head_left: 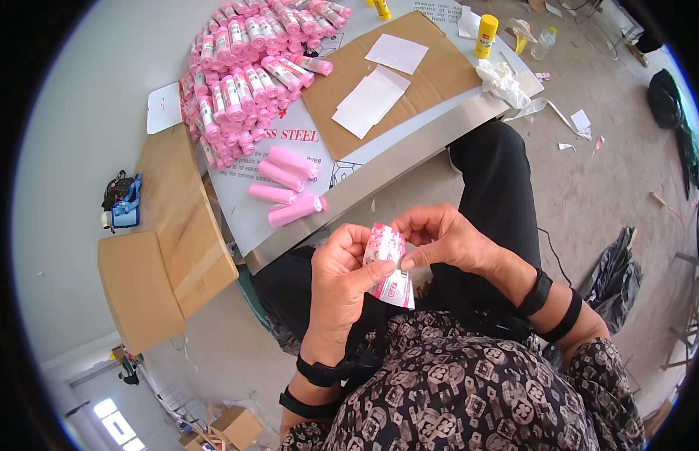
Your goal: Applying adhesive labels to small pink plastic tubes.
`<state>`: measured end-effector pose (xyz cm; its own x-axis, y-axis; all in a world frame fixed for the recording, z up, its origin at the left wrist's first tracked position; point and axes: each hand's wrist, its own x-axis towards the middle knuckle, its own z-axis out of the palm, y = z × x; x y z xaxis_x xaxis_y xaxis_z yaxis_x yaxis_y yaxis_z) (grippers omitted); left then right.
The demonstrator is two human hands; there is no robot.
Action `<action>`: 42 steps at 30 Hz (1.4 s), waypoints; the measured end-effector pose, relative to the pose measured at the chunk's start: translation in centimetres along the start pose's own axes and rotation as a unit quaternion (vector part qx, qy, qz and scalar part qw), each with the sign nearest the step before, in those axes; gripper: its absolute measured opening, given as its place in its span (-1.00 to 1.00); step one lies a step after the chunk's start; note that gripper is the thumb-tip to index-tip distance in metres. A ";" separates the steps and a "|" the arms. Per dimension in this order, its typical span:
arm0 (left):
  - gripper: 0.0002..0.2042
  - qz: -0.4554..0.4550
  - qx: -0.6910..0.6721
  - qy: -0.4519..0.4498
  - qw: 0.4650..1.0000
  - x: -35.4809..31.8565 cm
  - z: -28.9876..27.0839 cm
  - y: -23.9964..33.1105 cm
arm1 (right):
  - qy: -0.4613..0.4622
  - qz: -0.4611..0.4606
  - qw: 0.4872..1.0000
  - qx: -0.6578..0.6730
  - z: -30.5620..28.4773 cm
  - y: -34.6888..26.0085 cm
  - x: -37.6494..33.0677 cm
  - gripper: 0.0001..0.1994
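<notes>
At the far left a flat brown board (165,240) juts out beside the bench (409,154), whose metal edge runs diagonally. On it we see a heap of labelled pink rolls (244,68), and just below the heap four bare pink rolls (285,184) lying loose, smooth and cylindrical. Further right lies a cardboard sheet (387,75) with white paper slips (372,101) on it, and beyond that a yellow glue stick (485,35) standing upright near a crumpled white wad (503,81).

In front of the lap, clear of the bench, our left hand (342,282) is clenched around a pink roll (384,248), thumb pressed across a printed pink-and-white label (394,289) that hangs below it. Our right hand (439,240) pinches the top of the roll with fingertips closed on it.

We judge the roll light, soft and slightly squashy, its film slippery, so it is best held round the middle; the paper label looks thin, easily creased, and is better taken by its edges.
</notes>
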<state>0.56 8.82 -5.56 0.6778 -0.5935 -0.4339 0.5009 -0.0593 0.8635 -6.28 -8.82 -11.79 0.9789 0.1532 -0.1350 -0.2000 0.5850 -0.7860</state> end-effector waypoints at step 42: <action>-0.93 0.264 0.117 0.223 0.931 -2.3 -1.3 -4.0 | 0.132 -0.041 0.988 0.063 -0.2 0.9 -2.6 -0.93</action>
<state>-2.33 11.45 -8.38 0.9783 -0.2015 0.0476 -0.0605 -0.0588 0.9964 -8.98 -8.87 -12.31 0.9654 -0.1030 -0.2397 -0.1061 0.6844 -0.7214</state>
